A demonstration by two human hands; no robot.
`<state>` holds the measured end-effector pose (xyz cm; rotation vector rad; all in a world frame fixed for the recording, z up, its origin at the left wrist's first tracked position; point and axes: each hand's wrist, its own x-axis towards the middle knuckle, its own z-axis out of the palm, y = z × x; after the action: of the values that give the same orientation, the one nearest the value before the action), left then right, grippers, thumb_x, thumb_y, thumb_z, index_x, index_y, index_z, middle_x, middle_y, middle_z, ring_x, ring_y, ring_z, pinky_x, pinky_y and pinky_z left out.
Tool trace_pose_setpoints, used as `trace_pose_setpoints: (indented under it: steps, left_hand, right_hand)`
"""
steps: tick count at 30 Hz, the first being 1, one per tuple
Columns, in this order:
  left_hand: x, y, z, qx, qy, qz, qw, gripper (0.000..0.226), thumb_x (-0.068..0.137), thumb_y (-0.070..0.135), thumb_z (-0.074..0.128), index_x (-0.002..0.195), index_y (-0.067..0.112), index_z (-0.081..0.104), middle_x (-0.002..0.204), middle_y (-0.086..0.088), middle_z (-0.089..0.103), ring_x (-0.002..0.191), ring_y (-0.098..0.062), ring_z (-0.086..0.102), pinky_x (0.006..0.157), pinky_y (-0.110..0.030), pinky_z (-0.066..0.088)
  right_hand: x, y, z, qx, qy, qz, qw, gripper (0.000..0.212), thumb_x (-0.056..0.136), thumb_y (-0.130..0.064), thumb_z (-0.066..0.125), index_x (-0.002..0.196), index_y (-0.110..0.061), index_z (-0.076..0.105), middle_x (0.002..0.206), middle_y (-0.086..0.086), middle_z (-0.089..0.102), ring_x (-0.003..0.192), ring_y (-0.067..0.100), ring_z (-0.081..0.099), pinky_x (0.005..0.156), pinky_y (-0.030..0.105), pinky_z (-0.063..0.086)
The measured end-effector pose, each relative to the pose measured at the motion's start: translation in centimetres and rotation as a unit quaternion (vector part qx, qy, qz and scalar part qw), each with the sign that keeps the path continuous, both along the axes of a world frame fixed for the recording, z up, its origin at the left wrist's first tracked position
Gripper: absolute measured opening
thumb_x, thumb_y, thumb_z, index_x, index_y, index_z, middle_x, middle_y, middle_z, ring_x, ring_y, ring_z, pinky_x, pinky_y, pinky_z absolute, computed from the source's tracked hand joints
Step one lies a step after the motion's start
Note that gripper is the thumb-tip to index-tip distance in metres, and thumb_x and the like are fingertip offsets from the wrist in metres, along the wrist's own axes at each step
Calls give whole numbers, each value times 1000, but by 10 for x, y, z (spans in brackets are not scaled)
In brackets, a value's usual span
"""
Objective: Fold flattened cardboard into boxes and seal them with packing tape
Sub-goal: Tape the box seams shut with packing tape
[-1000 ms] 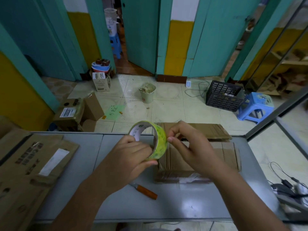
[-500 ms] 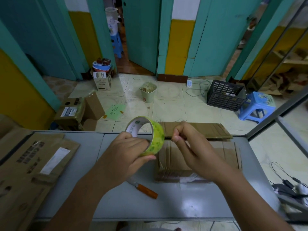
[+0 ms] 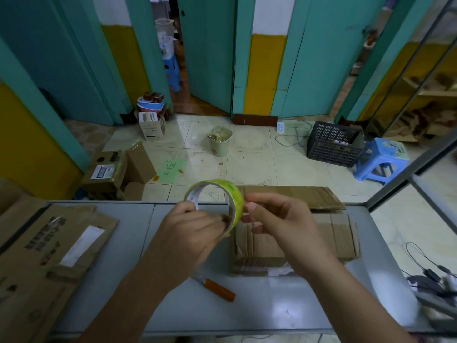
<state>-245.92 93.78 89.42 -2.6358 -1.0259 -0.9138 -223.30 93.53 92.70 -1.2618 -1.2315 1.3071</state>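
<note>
Green-printed tape roll (image 3: 236, 203) is held above the far edge of the bench (image 3: 272, 308), near its middle, in much the same place as a second ago. The left hand (image 3: 195, 231) grips it, fingers curled through the core and thumb on the outer band, as before. The right hand (image 3: 279, 224), which half a second ago had drawn slightly clear of the roll, is back against it, with curled thumb and forefinger tips at the roll's right rim. Whether they pinch a loose tape end cannot be told.

The stack of flattened cardboard (image 3: 321, 241) lies unmoved on the bench's right half, under the right hand. A further cardboard sheet (image 3: 296, 196) overhangs the far edge. An orange-handled knife (image 3: 218, 289) rests towards the near edge, below the left wrist, position unchanged. Printed flattened cartons (image 3: 49, 243) lie at the left edge, unchanged.
</note>
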Motion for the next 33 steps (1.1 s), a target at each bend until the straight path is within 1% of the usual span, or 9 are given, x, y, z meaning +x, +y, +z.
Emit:
trace_pose_setpoints:
  steps: [2,10,15,19,23,26,29,31,33]
  left_hand:
    - [-1,1,0,-5,15,-5,1000,2,93,11,80,93,12,79,87,2,75,71,-20,66,69,-39,45]
    - [0,0,5,-36,25,-9,999,7,89,7,82,94,12,80,89,4,76,73,-18,68,74,-34,40]
    - [3,1,9,-55,29,1,998,12,84,5,87,88,14,79,84,6,75,70,-17,68,74,-33,38]
    - [4,1,12,-66,37,7,997,12,85,6,86,84,15,78,78,5,73,67,-17,67,74,-34,38]
    - [5,0,17,-76,24,-1,997,12,94,19,77,83,15,77,78,5,73,68,-18,67,75,-37,40]
    - [4,1,18,-96,26,-7,995,11,90,18,84,83,15,76,77,6,72,68,-19,67,76,-39,40]
    - [1,4,18,-120,16,-10,993,15,89,22,87,83,15,76,75,6,71,67,-18,64,78,-37,39]
    - [-1,4,17,-153,-9,-17,988,21,93,29,83,80,15,73,68,7,64,64,-17,58,78,-35,39]
    - [-3,4,17,-196,-53,-21,979,31,97,41,73,79,16,72,66,7,59,66,-16,52,81,-31,39]
  right_hand:
    - [0,0,0,1,-12,9,1000,14,98,-16,71,106,-23,80,95,1,81,90,18,78,74,30,63]
    - [-2,2,-3,4,-37,-4,999,12,95,-16,74,95,-25,82,86,-1,80,81,14,77,65,20,58]
    - [-4,1,-7,28,-58,-19,998,9,93,-16,76,97,-23,82,85,-5,80,78,12,77,64,14,54]
    - [-4,1,-9,28,-62,-33,997,9,92,-17,77,97,-23,82,84,-5,80,77,10,77,64,14,55]
    - [-4,4,-12,25,-55,-41,997,6,92,-18,78,90,-23,81,80,-1,79,76,14,76,63,15,54]
    - [-4,6,-16,32,-65,-20,997,6,92,-21,77,89,-25,80,81,-1,78,78,15,75,66,18,56]
    - [-4,6,-20,96,-87,-25,991,11,93,-16,77,94,-26,78,85,-5,78,81,12,74,69,20,57]
    - [-2,5,-22,201,-139,-20,970,20,95,-11,76,111,-22,77,97,-7,76,92,12,72,77,22,57]
    - [0,4,-24,303,-190,17,934,34,97,-8,72,130,-15,72,114,0,71,106,16,68,87,29,57]
